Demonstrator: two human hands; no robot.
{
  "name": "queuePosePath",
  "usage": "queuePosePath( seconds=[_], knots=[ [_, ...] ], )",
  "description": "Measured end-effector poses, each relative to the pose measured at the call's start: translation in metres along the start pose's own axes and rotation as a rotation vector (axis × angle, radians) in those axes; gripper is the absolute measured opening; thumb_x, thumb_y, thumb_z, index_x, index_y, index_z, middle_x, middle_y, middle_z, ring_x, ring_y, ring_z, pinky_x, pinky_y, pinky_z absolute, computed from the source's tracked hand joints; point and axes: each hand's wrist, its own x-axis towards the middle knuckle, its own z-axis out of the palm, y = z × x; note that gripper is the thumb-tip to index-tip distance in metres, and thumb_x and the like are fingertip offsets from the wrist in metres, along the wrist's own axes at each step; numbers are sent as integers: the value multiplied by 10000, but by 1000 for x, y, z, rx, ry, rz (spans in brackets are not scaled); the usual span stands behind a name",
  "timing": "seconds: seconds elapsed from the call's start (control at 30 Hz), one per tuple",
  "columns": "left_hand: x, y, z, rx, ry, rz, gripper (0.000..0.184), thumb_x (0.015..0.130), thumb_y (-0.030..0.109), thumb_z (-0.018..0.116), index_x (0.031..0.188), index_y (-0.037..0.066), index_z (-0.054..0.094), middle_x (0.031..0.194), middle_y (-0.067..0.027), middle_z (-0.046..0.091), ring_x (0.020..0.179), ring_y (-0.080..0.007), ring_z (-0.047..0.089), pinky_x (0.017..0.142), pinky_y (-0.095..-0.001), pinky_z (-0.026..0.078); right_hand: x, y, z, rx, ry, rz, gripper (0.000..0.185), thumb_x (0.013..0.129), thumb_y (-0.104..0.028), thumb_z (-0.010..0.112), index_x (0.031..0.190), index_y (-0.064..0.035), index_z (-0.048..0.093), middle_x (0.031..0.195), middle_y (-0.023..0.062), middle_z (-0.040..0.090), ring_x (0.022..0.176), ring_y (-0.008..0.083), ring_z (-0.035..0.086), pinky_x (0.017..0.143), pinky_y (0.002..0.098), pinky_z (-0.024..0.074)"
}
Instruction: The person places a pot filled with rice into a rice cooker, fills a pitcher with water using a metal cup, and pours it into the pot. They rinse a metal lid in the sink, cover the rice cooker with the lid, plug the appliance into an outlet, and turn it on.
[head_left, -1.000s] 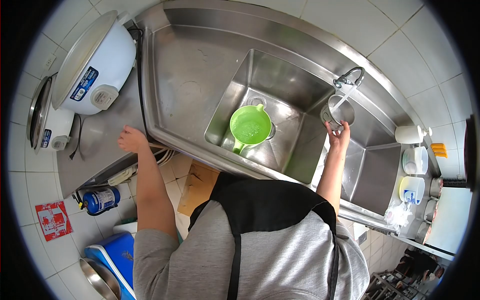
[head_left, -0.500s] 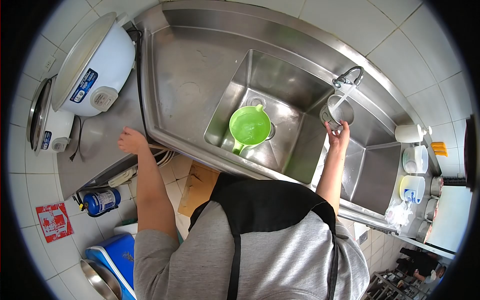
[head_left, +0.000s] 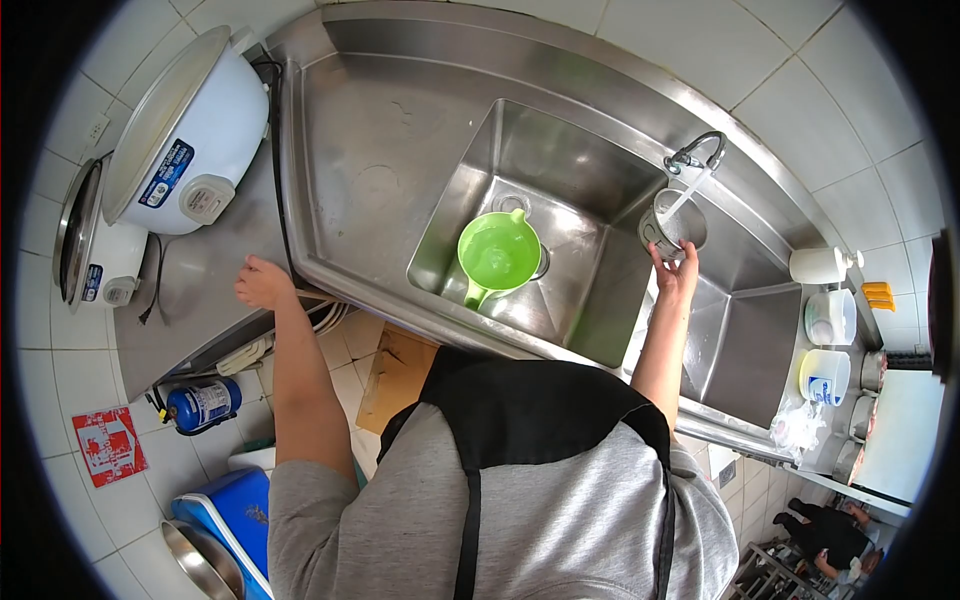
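Under the running faucet (head_left: 683, 160), gripping a metal cup (head_left: 662, 226) at its near side with the right hand (head_left: 676, 275); catching the water stream (head_left: 688, 198) inside it. Well apart from the left hand (head_left: 262, 283), seen partly curled above or on the side counter (head_left: 215, 300); unable to confirm contact or closure. In the left basin (head_left: 592, 290), noted a green dipper (head_left: 500, 255) containing water, handle toward the person. Rightward, recorded white tubs (head_left: 824, 378) beyond the right basin (head_left: 745, 345). Leftward, observed a large white cooker (head_left: 200, 150) beside a smaller white cooker (head_left: 115, 255); nearer, a blue fire extinguisher (head_left: 203, 403). At lower right, sighted a co-worker (head_left: 835, 532) in dark clothing.
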Motion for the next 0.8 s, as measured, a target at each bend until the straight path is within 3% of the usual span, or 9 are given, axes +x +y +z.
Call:
queuePosePath(
  seconds=[0.17, 0.67, 0.8],
  knots=[
    [0, 0, -1, -10, -18, -5, 456, 846, 423, 364, 964, 49, 595, 1009, -176, 511, 997, -332, 438, 853, -444, 330, 2, 2, -1, 7, -7, -41, 227, 730, -101, 566, 925, -10, 495, 1164, 188, 359, 1126, 335, 360, 768, 593, 476],
    [2, -2, 0, 2, -17, 6, 459, 855, 424, 356, 972, 47, 590, 1023, -180, 499, 1010, -333, 430, 853, -444, 330, 1, -4, 0, -29, -16, -27, 359, 669, -28, 565, 1005, 9, 445, 1185, 241, 296, 1115, 403, 367, 770, 598, 479],
    [1, -2, 1, 9, -16, 10, 458, 856, 424, 356, 977, 48, 589, 1013, -182, 504, 1010, -330, 433, 855, -442, 333, -4, -11, 11, 8, -1, 17, 259, 678, -25, 503, 927, -30, 435, 1105, 155, 393, 1056, 324, 396, 695, 565, 528]
  ],
)
